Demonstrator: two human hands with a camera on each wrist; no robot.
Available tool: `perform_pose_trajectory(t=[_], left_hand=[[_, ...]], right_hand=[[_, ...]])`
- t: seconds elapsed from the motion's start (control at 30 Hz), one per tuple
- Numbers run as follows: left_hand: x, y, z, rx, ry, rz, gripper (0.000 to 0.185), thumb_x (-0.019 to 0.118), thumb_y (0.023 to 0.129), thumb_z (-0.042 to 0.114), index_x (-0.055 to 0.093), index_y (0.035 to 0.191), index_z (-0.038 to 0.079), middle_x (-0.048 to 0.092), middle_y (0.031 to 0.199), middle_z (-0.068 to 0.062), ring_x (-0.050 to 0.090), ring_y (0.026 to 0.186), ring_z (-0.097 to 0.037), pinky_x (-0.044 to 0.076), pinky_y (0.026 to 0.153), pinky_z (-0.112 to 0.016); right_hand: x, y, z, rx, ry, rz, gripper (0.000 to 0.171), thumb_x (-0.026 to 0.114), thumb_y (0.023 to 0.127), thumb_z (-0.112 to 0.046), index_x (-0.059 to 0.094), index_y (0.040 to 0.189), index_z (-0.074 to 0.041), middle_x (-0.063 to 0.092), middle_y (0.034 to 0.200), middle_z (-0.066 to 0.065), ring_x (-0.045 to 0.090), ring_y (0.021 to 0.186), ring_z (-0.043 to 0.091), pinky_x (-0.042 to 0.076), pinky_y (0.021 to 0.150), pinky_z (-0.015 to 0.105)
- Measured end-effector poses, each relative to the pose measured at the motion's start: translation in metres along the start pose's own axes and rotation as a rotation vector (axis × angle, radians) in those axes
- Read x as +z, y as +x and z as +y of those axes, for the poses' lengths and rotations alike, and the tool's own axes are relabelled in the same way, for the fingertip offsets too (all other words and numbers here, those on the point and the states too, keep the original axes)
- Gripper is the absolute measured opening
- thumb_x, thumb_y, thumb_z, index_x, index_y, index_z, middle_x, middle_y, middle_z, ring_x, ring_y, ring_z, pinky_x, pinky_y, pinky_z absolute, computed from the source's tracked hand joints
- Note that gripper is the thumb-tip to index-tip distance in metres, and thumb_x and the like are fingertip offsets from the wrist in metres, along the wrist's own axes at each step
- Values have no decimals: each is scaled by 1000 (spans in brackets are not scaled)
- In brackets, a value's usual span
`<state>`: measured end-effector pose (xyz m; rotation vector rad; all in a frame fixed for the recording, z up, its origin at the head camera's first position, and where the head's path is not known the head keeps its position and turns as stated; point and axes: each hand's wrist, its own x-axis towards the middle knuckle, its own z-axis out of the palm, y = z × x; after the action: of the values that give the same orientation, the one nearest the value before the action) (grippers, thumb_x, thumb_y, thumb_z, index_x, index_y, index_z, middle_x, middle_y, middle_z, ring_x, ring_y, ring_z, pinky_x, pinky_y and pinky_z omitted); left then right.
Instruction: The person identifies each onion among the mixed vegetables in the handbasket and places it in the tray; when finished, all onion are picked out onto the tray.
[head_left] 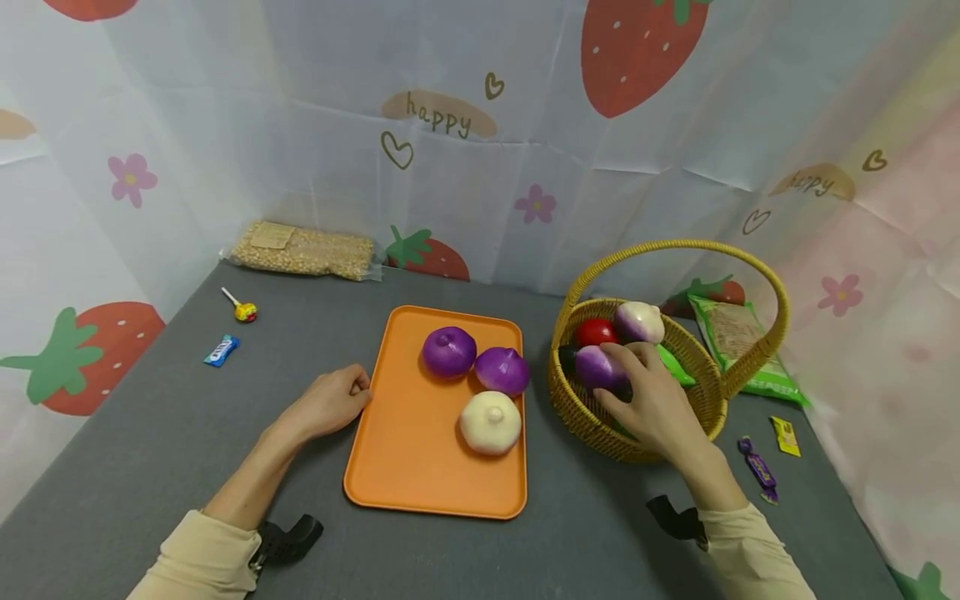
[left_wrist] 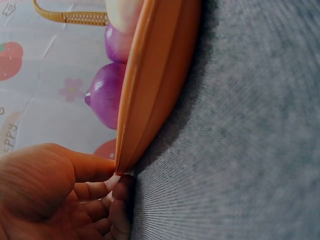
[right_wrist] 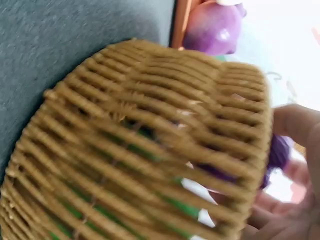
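With thumb and fingers, my left hand pinches the left rim of the orange tray; the left wrist view shows the thumb on that rim. On the tray lie two purple onions and a whitish bulb. My right hand reaches into the wicker basket, its fingers curled round a glossy purple vegetable. A red tomato-like piece, a purple-white bulb and a green piece are beside it. In the right wrist view the basket wall hides most of the contents.
The basket's tall handle arches over its contents. A green bag lies behind it, with a purple candy and a yellow one at the right. A bag of beans, a lollipop and a blue candy lie left.
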<state>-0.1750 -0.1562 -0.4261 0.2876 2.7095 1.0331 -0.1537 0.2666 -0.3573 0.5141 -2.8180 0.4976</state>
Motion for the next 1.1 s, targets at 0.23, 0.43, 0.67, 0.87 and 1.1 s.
perform_pose_trajectory(t=[0.23,0.43,0.67,0.87,1.1], left_hand=[[0,0,0,4,6,2,16,49,99,15,58,100,3,57,78,-7,51,65,-17,39,63,-30],[-2,-1,1,7,3,-1,16,49,99,15,59,100,2,56,77,-7,51,64,-17,39,62,-29],[-1,0,1,4,-1,3,16,49,99,15,59,100,3,57,77,-6,50,64,-17,39,62,-30],[0,0,0,2,7,0,16,49,99,16,59,101,3,57,78,-6,51,64,-17,39,63,-29],[0,0,0,8,2,3,16,49,99,15,59,100,3,56,76,-6,50,63,-17,38,62,-30]], right_hand=[[-5,-5,-20,-51,91,139,59,76,79,-22,49,129,-7,58,117,13,60,93,24,53,79,46],[-4,-14,-46,-148,131,113,63,75,81,-21,48,138,-12,59,123,8,60,99,18,54,81,41],[7,-27,-67,-255,163,-66,52,62,95,-20,47,144,-28,46,139,7,61,104,17,55,80,33],[15,-34,-71,-253,193,-186,50,63,96,-27,46,143,-32,35,152,5,53,127,28,52,94,47],[24,-37,-82,-335,202,-168,78,85,74,-26,45,141,-25,43,141,6,57,117,19,54,91,39]])
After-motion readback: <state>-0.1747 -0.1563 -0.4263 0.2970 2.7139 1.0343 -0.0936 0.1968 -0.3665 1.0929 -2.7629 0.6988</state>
